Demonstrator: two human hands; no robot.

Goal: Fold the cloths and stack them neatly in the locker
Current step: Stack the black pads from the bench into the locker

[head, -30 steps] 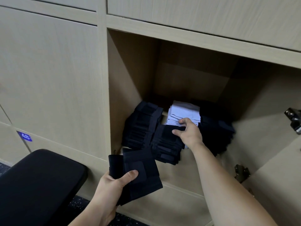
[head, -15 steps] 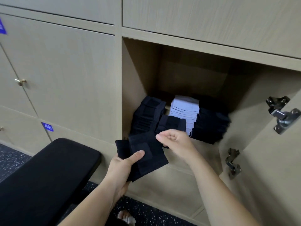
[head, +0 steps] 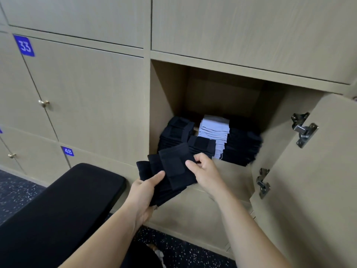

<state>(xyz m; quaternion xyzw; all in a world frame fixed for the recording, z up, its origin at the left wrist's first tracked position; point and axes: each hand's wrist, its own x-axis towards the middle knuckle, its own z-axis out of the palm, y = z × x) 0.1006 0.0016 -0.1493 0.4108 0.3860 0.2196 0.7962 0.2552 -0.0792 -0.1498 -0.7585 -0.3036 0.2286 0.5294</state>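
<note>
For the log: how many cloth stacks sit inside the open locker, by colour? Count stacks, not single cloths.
Dark: 3 (left dark stack, front dark stack, right dark stack)
Pale: 1 (pale stack)
Total: 4
Not counted: held dark cloths, outside the locker in the left hand and right hand.

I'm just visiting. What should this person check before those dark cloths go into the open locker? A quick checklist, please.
1. Locker door open: ok.
2. Left hand grips the dark cloths: ok.
3. Right hand pinches just one cloth of the bundle: cannot tell.
4. Held cloths lined up squarely: not ok, they are fanned out in steps.
5. Free space above the front dark stack: ok.
6. Light stack behind it sits tidy: ok.
</note>
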